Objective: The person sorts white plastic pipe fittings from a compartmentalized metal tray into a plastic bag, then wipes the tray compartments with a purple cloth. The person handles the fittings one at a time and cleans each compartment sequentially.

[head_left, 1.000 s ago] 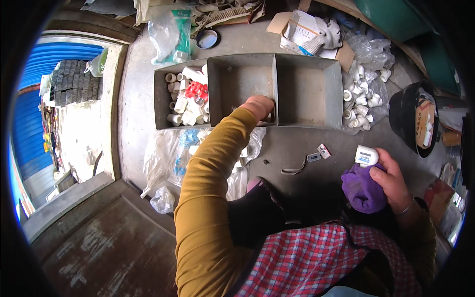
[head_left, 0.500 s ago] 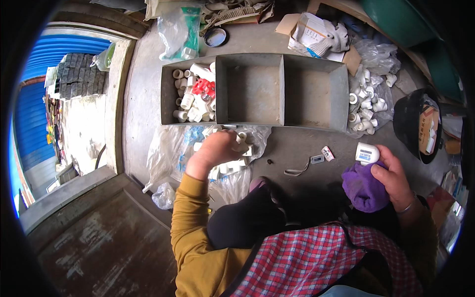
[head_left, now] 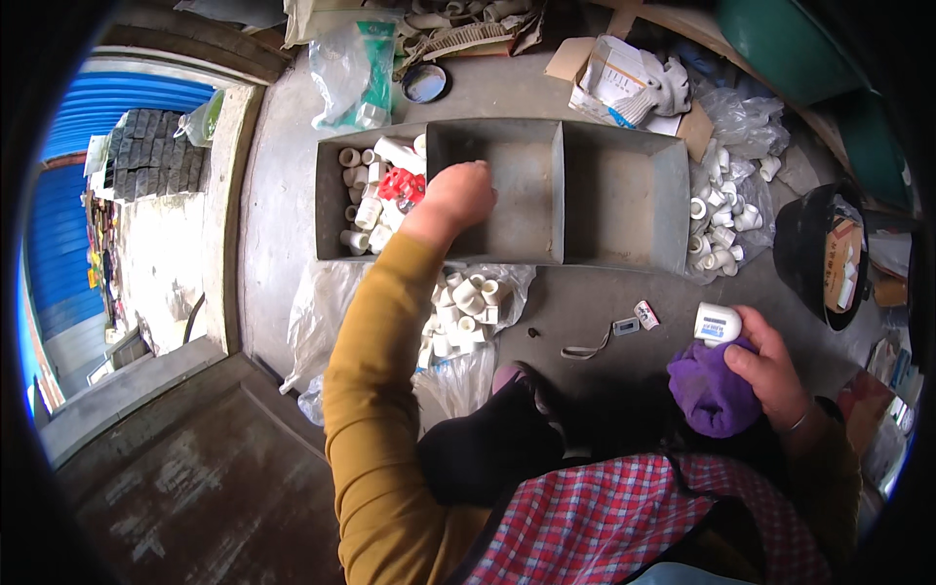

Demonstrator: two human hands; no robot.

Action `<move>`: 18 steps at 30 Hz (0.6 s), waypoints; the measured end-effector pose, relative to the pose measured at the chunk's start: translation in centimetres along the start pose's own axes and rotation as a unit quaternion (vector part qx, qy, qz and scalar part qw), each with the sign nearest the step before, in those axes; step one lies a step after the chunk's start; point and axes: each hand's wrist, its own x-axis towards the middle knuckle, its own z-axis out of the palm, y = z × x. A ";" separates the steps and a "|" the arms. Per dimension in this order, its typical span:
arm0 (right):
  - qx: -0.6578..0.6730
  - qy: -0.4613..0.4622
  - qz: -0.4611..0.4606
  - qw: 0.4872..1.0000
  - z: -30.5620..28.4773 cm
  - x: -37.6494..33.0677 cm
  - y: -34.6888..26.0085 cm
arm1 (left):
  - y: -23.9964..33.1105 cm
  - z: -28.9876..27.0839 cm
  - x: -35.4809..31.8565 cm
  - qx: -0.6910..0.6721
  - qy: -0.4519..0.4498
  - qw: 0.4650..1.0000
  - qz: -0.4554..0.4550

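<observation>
My left hand (head_left: pixel 458 198) reaches out over a grey metal tray (head_left: pixel 558 127) with three compartments, above the wall between the left and middle ones. Its fingers are curled and seen from the back, so what they hold is hidden. The left compartment holds white pipe fittings (head_left: pixel 363 216) and a red part (head_left: pixel 397 184); the other two look bare. An open plastic bag of white fittings (head_left: pixel 468 310) lies just in front of the tray, under my forearm. My right hand (head_left: pixel 772 375) grips a white fitting (head_left: pixel 717 323) against a purple cloth (head_left: pixel 712 395) near my lap.
More white fittings (head_left: pixel 721 219) lie on clear plastic right of the tray, beside a black bucket (head_left: pixel 811 255). A cardboard box (head_left: pixel 624 78), a plastic bag (head_left: pixel 351 66) and a round tin (head_left: pixel 426 83) sit behind the tray. A small tag (head_left: pixel 627 326) lies on the concrete. A blue shutter (head_left: pixel 68 205) is far left.
My left hand drew back from the tray to the bag of fittings, then moved forward over the tray again. My right hand stayed put with the fitting and cloth.
</observation>
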 end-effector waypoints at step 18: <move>0.052 0.052 0.000 0.997 -1.1 0.4 -0.7 | -3.5 -4.3 -4.4 -0.059 0.113 0.982 -0.137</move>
